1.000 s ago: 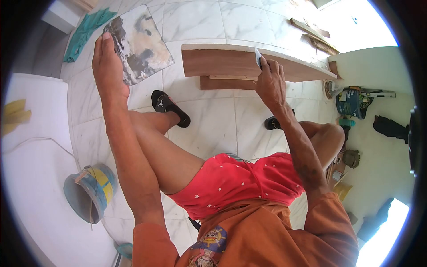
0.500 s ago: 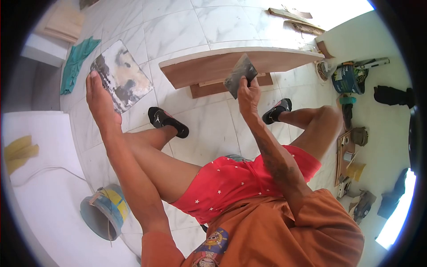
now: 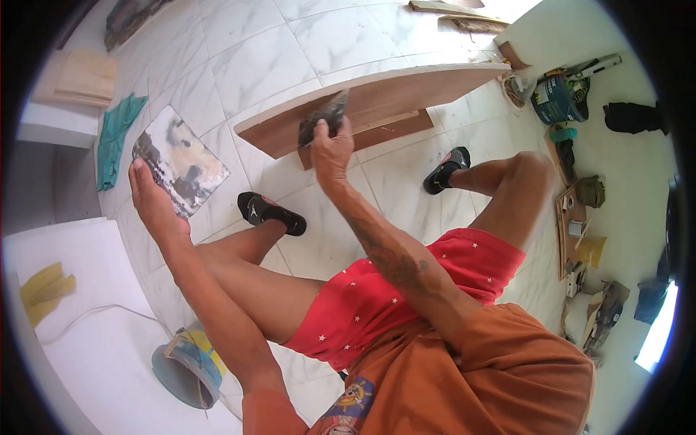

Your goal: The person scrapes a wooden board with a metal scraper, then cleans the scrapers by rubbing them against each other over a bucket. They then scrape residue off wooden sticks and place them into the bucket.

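At the left, my left hand (image 3: 156,203) holds a square board (image 3: 185,159) smeared with white, beige and dark grey patches. The fingers are wrapped round its lower left edge. My right hand (image 3: 332,148) grips a thin grey scraper plate (image 3: 322,119), slightly blurred, over the near side of a long wooden panel (image 3: 406,101). The panel has a pale top edge and a brown face, and stands on the tiled floor in front of my feet. Whether the plate touches the panel I cannot tell.
A blue-grey bucket (image 3: 187,370) stands at the lower left beside a white surface (image 3: 94,312) with a yellow cloth (image 3: 47,290). A teal cloth (image 3: 118,138) lies at the left. Along the right wall are a dark bucket (image 3: 554,101) with tools and several small items.
My right hand and the scraper plate have moved left along the panel towards its left end. The view has shifted slightly. My left hand still holds the board.
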`<action>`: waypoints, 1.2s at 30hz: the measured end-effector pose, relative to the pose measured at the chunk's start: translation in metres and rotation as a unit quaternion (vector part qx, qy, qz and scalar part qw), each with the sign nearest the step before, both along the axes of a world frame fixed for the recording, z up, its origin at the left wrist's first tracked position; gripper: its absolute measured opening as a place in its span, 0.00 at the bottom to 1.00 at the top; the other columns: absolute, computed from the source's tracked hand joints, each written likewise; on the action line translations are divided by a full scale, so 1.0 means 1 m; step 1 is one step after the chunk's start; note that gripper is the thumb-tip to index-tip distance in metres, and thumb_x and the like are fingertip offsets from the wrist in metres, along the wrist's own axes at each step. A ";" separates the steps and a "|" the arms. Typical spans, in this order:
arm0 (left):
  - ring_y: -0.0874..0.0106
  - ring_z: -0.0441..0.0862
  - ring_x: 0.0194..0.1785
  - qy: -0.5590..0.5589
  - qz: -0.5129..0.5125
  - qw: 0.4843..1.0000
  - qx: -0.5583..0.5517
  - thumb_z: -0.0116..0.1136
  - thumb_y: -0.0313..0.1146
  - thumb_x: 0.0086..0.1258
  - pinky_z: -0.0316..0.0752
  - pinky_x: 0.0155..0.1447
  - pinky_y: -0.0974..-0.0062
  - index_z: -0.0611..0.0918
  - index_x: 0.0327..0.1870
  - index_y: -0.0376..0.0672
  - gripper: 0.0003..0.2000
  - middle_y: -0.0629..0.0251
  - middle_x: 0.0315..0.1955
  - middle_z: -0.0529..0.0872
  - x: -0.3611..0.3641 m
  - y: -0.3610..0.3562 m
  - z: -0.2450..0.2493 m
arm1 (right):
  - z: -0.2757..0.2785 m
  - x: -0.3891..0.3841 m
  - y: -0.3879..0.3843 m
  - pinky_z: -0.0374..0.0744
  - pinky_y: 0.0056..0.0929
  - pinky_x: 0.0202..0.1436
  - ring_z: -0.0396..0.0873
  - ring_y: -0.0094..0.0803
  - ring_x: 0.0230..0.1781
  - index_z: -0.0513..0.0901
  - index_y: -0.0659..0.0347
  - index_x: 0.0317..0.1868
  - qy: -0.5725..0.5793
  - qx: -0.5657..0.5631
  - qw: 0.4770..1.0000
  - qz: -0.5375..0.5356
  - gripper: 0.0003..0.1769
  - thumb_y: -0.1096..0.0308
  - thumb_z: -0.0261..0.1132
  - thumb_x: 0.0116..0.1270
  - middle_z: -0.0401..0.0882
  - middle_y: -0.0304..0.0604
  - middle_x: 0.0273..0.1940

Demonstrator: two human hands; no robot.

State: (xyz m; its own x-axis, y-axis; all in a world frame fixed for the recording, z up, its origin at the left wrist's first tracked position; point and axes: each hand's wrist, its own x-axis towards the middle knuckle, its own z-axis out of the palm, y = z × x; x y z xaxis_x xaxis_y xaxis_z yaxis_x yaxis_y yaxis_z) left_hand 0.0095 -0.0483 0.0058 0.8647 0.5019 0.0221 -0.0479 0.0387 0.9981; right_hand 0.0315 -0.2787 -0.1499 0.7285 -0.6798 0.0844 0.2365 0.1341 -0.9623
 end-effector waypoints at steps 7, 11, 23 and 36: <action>0.66 0.80 0.59 0.009 0.006 1.000 0.006 0.46 0.46 0.83 0.76 0.62 0.71 0.73 0.67 0.35 0.24 0.57 0.61 0.79 0.002 -0.003 0.001 | 0.018 -0.041 -0.009 0.77 0.24 0.44 0.76 0.22 0.37 0.79 0.67 0.54 0.027 -0.132 0.978 0.162 0.12 0.73 0.61 0.72 0.83 0.39 0.40; 0.66 0.81 0.59 0.012 0.006 1.000 0.007 0.46 0.47 0.83 0.77 0.62 0.72 0.73 0.67 0.35 0.24 0.56 0.61 0.79 0.002 -0.009 0.003 | 0.008 -0.045 -0.057 0.77 0.22 0.45 0.77 0.19 0.39 0.82 0.66 0.54 0.042 -0.020 0.980 0.195 0.12 0.74 0.62 0.72 0.83 0.34 0.42; 0.72 0.81 0.51 0.028 -0.057 0.998 0.025 0.45 0.46 0.84 0.76 0.56 0.75 0.77 0.59 0.38 0.19 0.61 0.51 0.82 0.010 -0.042 -0.006 | 0.076 -0.050 -0.185 0.83 0.27 0.44 0.83 0.24 0.39 0.85 0.68 0.48 0.066 0.153 0.960 0.226 0.10 0.72 0.65 0.70 0.86 0.39 0.42; 0.76 0.84 0.47 0.034 -0.159 0.978 -0.132 0.53 0.42 0.81 0.81 0.51 0.76 0.79 0.59 0.37 0.17 0.65 0.46 0.85 0.022 -0.079 -0.026 | 0.120 -0.054 -0.204 0.80 0.24 0.47 0.81 0.22 0.40 0.85 0.68 0.52 0.143 -0.157 0.941 0.264 0.15 0.66 0.64 0.73 0.86 0.38 0.40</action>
